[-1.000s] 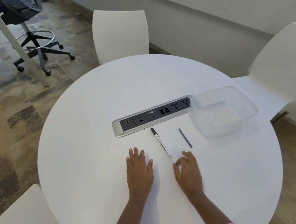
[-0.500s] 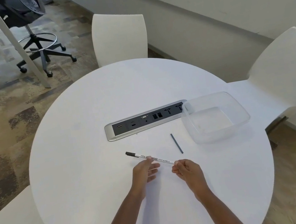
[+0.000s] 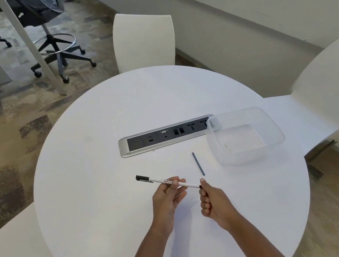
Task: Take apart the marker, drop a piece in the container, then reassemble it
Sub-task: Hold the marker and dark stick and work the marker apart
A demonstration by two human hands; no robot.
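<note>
Marker [image 3: 166, 181] is held up off the table [image 3: 101, 206], roughly level, black cap end pointed left and a bit away, toward the left edge. Left hand [image 3: 168, 197] is curled under the middle of the barrel, palm turned up and inward, barrel pinched btwn thumb and fingertips, other fingers loosely bent. Left forearm comes in from the near edge at a slant. Right hand [image 3: 212, 201] is closed into a loose fist w/ the thumb on top, gripping the marker's right end, where a small dark bit shows just at the thumb. Both wrists are kept above the tabletop, near the middle-front of the table.

Past the right hand, a thin dark stick [image 3: 198, 163] is laid flat on the table by itself, not touched by anything, just beside the clear container [image 3: 275, 131]. Container is sat at the right side of the table, looks empty, its back-left corner overlapping the end of the power strip panel [image 3: 165, 139] set into the table's center.

Lots of bare tabletop is left on the left side and along the near edge. White chairs are pushed in at the far edge [image 3: 143, 41] and right edge [image 3: 333, 89].
</note>
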